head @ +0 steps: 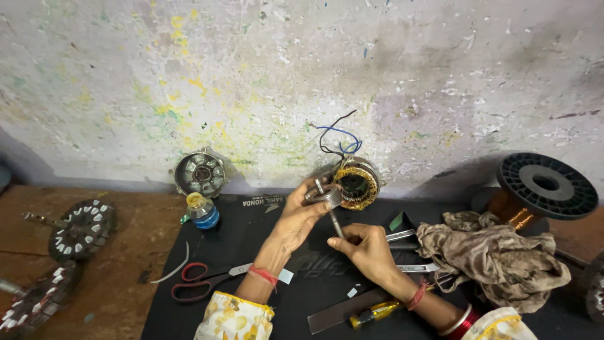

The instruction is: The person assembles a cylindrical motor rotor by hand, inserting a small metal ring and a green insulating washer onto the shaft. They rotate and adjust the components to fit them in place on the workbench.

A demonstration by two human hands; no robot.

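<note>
While my left hand closes fingers around the metal ring, my right hand pinches the steel shaft below it, wound stator just beyond my fingertips.

Right hand hides the shaft's lower end; stator cropped.

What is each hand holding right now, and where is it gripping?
The left hand grips a metal ring by its rim, high on a steel shaft. The right hand pinches the shaft's lower end.
</note>
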